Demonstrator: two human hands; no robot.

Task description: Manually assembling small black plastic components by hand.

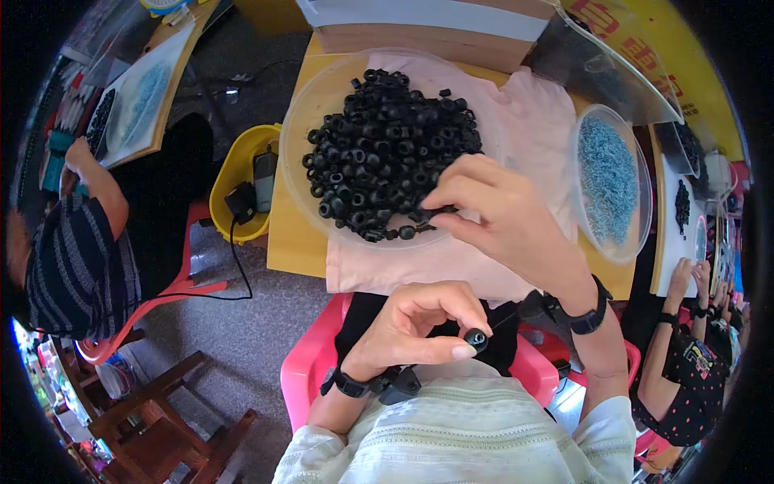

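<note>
My left hand (423, 327) pinches a round black bead (476, 340) between thumb and forefinger, low in front of my body. The bead's hole faces up towards me, and a thin dark line seems to run off to its right. My right hand (504, 214) reaches over the near right edge of a heap of black beads (379, 153). Its thumb and fingertips are close together against the heap; whatever lies between them is lost among the dark beads. The heap fills a shallow clear round tray (302, 173) resting on a pink cloth (532, 121).
To the right stands a clear oval tray (584, 214) of small blue beads (609, 177). A cardboard box (427, 40) borders the table's (286, 242) far side. At left, a yellow bin (222, 194) holds a black adapter with a cable. Other people work at tables on both sides.
</note>
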